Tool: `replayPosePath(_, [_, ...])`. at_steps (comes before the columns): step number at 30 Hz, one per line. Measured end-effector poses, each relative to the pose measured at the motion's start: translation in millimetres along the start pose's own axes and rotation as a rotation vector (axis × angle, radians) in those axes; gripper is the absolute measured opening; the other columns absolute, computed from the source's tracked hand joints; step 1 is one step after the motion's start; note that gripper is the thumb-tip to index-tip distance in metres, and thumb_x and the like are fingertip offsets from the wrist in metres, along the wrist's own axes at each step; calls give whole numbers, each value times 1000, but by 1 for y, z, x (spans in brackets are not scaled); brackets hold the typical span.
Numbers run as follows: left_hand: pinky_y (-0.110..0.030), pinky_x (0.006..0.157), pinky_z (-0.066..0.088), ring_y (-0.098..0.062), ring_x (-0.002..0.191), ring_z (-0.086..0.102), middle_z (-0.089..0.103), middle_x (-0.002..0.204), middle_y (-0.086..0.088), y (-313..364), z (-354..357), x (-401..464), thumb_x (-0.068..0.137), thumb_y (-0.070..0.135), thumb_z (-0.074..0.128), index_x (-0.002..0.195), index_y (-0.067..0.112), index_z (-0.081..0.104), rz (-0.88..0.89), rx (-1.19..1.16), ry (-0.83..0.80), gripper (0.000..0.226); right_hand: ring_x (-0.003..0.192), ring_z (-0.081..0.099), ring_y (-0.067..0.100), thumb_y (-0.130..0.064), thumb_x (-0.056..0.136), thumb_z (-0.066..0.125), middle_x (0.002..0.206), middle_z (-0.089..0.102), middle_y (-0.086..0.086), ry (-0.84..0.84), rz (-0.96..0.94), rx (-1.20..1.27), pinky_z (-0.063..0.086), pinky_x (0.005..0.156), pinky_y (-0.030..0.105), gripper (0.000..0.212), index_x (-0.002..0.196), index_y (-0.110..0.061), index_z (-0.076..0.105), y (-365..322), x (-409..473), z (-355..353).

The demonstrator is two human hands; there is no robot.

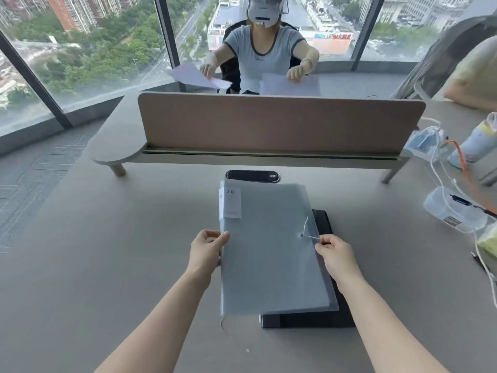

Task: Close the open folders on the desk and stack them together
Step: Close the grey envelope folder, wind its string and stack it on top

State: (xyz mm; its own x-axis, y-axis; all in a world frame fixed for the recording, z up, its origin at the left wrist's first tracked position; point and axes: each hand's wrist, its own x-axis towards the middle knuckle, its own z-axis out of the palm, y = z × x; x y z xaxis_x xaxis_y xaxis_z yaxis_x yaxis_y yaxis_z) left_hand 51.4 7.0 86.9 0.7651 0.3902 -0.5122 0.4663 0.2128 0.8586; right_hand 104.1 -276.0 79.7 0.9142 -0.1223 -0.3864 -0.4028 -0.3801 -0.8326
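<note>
Mostly done, I'd say: grey translucent folder (271,251) is shut and sits on top of the black folder (309,317) on the desk (107,265), skewed, not squared up. Left hand (205,253) pinches the grey folder's left edge between thumb and fingers. Right hand (337,255) pinches the elastic cord (309,232) by the button at its right edge. Left: fasten the cord, align the stack.

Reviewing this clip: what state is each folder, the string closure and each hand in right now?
Translucent grey folder: closed, lying on the black folder.
Black folder: closed, flat on the desk, underneath.
String closure: loose, not wound.
Left hand: gripping the grey folder's left edge.
Right hand: pinching the string's end.
</note>
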Motion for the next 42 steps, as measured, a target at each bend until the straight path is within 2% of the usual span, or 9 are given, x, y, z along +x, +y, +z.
replayPosePath(4, [-42, 72, 56, -27, 72, 64, 68, 85, -11, -13, 35, -7, 87, 19, 72, 107, 2, 57, -26, 26, -47, 30, 72, 55, 21, -8, 91, 57, 83, 70, 13, 25, 41, 11, 44, 70, 35, 18, 86, -19, 69, 28, 6, -30])
replayPosePath(12, [-36, 68, 53, -25, 73, 65, 70, 103, -16, -30, 72, -9, 87, 14, 72, 104, 4, 59, -57, 100, -55, 24, 71, 54, 22, -3, 87, 62, 79, 63, 7, 7, 92, 7, 39, 70, 33, 9, 90, -9, 68, 61, 18, -54])
replayPosePath(17, [-33, 63, 54, -21, 72, 65, 70, 100, -15, -40, 84, -7, 87, 13, 72, 105, 2, 61, -58, 154, -27, 24, 73, 53, 22, -4, 85, 63, 80, 62, 6, -12, 112, -53, 38, 69, 32, 9, 91, -11, 66, 71, 26, -59])
replayPosePath(24, [-44, 80, 57, -25, 82, 68, 70, 101, -14, -53, 88, -2, 85, 14, 72, 105, 8, 64, -63, 206, 13, 22, 69, 52, 21, -1, 83, 65, 72, 60, 0, -26, 130, -131, 37, 65, 31, 18, 99, -9, 68, 78, 34, -58])
replayPosePath(32, [-41, 86, 56, -21, 88, 71, 71, 101, -5, -64, 91, -1, 87, 15, 70, 121, 14, 62, -90, 266, -10, 35, 65, 51, 21, -9, 81, 68, 69, 56, 0, -15, 129, -255, 36, 59, 30, 19, 99, -8, 69, 87, 36, -55])
replayPosePath(34, [-38, 81, 57, -20, 89, 72, 72, 105, -4, -66, 93, -5, 88, 16, 69, 120, 17, 60, -107, 254, -24, 34, 72, 57, 26, -9, 83, 67, 74, 60, 5, 1, 129, -279, 41, 62, 31, 23, 106, -9, 68, 86, 37, -53])
replayPosePath(37, [-37, 80, 57, -21, 89, 73, 73, 107, -2, -71, 96, -10, 88, 16, 68, 122, 20, 58, -112, 232, -25, 35, 98, 64, 39, -7, 84, 65, 101, 70, 21, 43, 147, -306, 49, 80, 40, 28, 110, 2, 66, 84, 39, -51])
replayPosePath(40, [-44, 89, 56, -19, 90, 73, 75, 100, 4, -76, 100, -17, 89, 21, 66, 110, 29, 64, -110, 229, -9, 23, 115, 60, 34, -14, 87, 63, 124, 66, 15, 45, 196, -303, 45, 90, 36, 43, 129, -3, 58, 88, 44, -50])
replayPosePath(42, [-46, 90, 56, -19, 90, 73, 76, 96, 8, -81, 103, -20, 91, 26, 63, 95, 40, 65, -90, 264, -11, 15, 110, 61, 31, -16, 87, 63, 117, 68, 12, 29, 224, -287, 43, 83, 32, 39, 125, -10, 61, 88, 46, -50])
